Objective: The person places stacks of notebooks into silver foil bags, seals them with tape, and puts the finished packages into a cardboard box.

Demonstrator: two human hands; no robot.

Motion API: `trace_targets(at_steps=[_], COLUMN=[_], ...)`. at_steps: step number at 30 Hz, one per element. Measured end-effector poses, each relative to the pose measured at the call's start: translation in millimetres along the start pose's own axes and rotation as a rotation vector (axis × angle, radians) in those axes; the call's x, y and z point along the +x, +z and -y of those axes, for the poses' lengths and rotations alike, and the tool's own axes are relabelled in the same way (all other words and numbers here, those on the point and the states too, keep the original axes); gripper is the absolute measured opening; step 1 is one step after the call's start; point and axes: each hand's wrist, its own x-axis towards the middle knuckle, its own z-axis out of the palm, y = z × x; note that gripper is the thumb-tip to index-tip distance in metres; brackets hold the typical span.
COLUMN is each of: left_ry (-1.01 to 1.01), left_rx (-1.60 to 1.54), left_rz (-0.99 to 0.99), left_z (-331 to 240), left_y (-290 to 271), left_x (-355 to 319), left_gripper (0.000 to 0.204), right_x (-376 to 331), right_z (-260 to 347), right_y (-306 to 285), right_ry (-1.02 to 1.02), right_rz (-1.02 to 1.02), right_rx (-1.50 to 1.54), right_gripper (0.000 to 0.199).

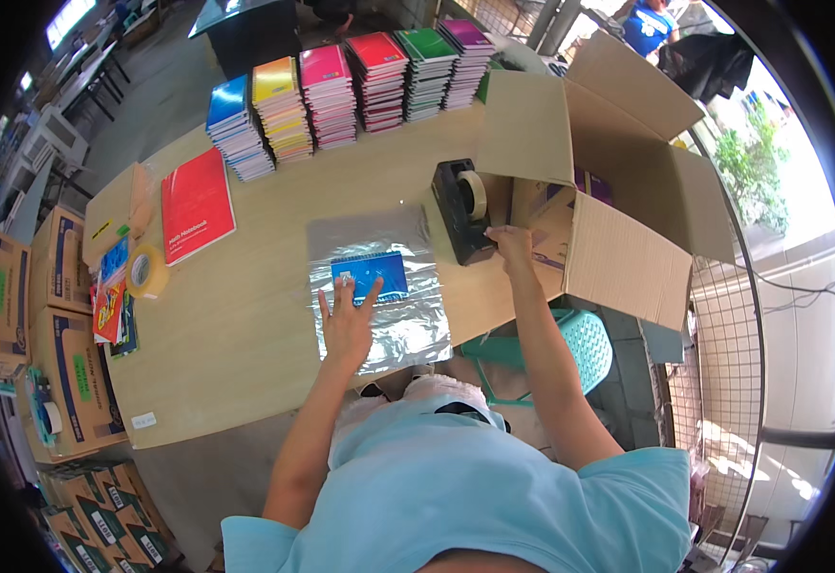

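Observation:
A small blue spiral notebook (394, 271) lies on a clear, shiny plastic bag (401, 334) spread flat on the table. My left hand (346, 329) rests over the notebook's near edge, fingers spread and pressing on it. To the right stands a black tape dispenser (453, 205) with a roll of tape (475, 196) in it. At the dispenser's near end, my right hand (513, 245) has its fingertips pinched together. Whatever is between those fingertips is too small to make out.
Several colored stacks of notebooks (327, 95) line the table's far edge. An open cardboard box (628, 239) stands at the right. A red notebook (196, 205), a tape roll (144, 271) and cartons (72, 372) are at the left. A green stool (580, 353) sits below the table's right edge.

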Motion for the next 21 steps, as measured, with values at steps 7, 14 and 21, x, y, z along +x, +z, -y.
trace_targets(at_steps=[7,14,21], left_ry=[-0.054,-0.063,-0.051], left_rx=[-0.006,0.035,0.030], left_rz=[0.007,0.004,-0.016], left_z=[6.7,3.8,6.3], left_y=[1.4,5.7,13.2], left_x=[-5.9,-3.9,-4.3], left_gripper=[0.062,0.074,0.073], right_x=[-78.0,-79.4,-89.7], right_z=[-8.7,-79.0,80.1], right_y=[6.0,69.8,112.9], right_ry=[0.015,0.435,-0.294], right_rz=[-0.073,0.296,1.120], right_rx=[0.330,1.369,0.082], right_gripper=[0.024,0.008,0.025])
